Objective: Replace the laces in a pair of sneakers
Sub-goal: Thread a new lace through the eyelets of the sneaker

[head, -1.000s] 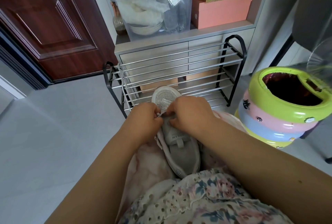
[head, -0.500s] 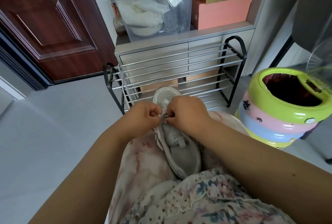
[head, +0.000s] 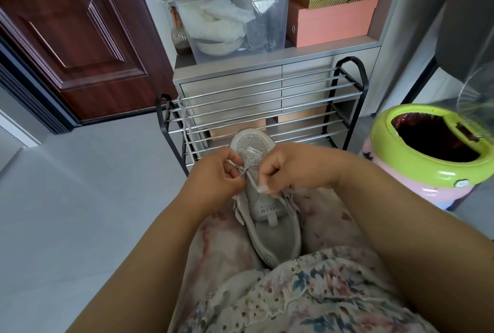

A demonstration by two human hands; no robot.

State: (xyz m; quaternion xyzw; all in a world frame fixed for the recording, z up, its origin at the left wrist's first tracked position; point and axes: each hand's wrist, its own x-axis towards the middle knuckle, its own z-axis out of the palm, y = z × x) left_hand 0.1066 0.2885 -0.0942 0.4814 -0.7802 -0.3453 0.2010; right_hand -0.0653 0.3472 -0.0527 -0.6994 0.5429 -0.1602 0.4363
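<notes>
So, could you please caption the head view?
Both hands, left and right, pinch a lace over a lap-held sneaker.

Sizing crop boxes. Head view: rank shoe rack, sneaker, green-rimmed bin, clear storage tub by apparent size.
1. shoe rack: widest.
2. green-rimmed bin and clear storage tub: look alike; bin is cut by the frame edge, so unranked.
3. sneaker: smallest, though nearest the camera and partly hidden by both hands.

Soft, even daylight filled the scene, brightest right of the shoe rack [head: 256, 108], where a clear plastic sheet [head: 478, 92] caught glare. Shadows beneath the rack were faint. Wide-angle distortion bowed the door [head: 66, 38] left of it. Focus stayed sharp throughout.
</notes>
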